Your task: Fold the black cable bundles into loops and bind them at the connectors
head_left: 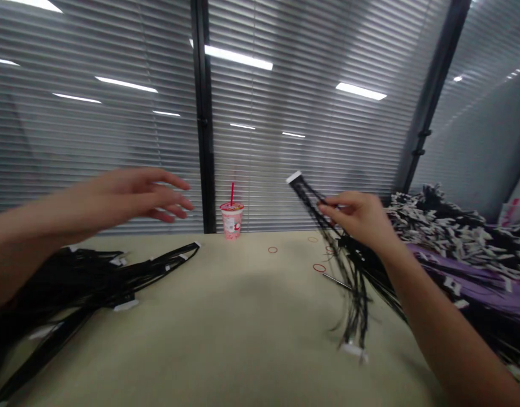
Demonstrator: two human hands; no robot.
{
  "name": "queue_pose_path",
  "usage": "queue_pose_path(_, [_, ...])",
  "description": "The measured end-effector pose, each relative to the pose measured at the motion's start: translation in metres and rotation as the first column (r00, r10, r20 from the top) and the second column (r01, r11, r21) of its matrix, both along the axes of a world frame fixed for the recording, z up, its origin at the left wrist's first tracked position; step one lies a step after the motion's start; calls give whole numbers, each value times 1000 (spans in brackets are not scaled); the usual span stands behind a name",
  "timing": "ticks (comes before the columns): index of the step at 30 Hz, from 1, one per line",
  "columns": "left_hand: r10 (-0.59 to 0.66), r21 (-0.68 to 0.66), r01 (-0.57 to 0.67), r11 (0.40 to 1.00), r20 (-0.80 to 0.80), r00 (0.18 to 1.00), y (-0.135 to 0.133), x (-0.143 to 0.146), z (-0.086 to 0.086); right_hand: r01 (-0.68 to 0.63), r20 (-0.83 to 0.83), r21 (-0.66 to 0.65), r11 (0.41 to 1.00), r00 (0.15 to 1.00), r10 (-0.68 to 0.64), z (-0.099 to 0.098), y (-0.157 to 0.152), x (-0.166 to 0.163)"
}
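Note:
My right hand point(356, 216) pinches a black wire harness point(349, 271) near its upper part and holds it above the table. One white connector sticks up at the harness's top left; another dangles at its lower end, and the loose wires between them are blurred. My left hand point(145, 195) is raised with fingers stretched out and nothing in them. Below it lies a pile of black wire harnesses point(103, 280) with white connectors, partly hidden by my left forearm.
A pink cup point(232, 221) with a red straw stands at the table's back edge. Several rubber bands, including a red rubber band point(319, 268), and a thin pen-like rod point(337, 281) lie right of centre. A heap of harnesses point(446, 226) with white connectors and purple material point(476, 277) fills the right side.

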State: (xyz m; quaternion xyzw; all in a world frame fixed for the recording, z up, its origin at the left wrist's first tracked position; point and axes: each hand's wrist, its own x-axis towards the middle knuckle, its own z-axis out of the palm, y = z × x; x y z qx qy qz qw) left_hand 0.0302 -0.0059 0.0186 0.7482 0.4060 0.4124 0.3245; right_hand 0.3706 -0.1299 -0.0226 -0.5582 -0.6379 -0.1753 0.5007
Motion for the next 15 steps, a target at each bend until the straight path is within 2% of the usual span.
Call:
queue_pose_path(1, [-157, 19, 161, 987, -132, 979, -8, 20, 0, -64, 35, -88, 994, 997, 67, -6, 4, -12])
queue_pose_path(3, [-364, -6, 380, 925, -302, 881, -16, 56, -4, -200, 2, -225, 954, 979, 206, -17, 9, -31])
queue_pose_path(4, [-436, -23, 453, 891, -321, 841, -17, 71, -9, -249, -19, -266, 931, 967, 253, -23, 11, -38])
queue_pose_path(6, [-547, -46, 556, 830, -260, 796, -15, 94, -23, -281, -20, -290, 915, 957, 288, -32, 15, -47])
queue_pose_path(10, [-628, -189, 614, 766, -19, 778, 0, 113, -48, -194, 110, -261, 946, 967, 229, -43, 24, -50])
queue_pose_path(12, [-646, -193, 632, 751, -13, 763, 7, 112, -54, -208, 129, -289, 934, 959, 254, -47, 29, -48])
queue_pose_path(15, [-658, -168, 639, 751, -104, 746, 11, 105, -53, -262, 76, -321, 910, 951, 301, -55, 35, -50])
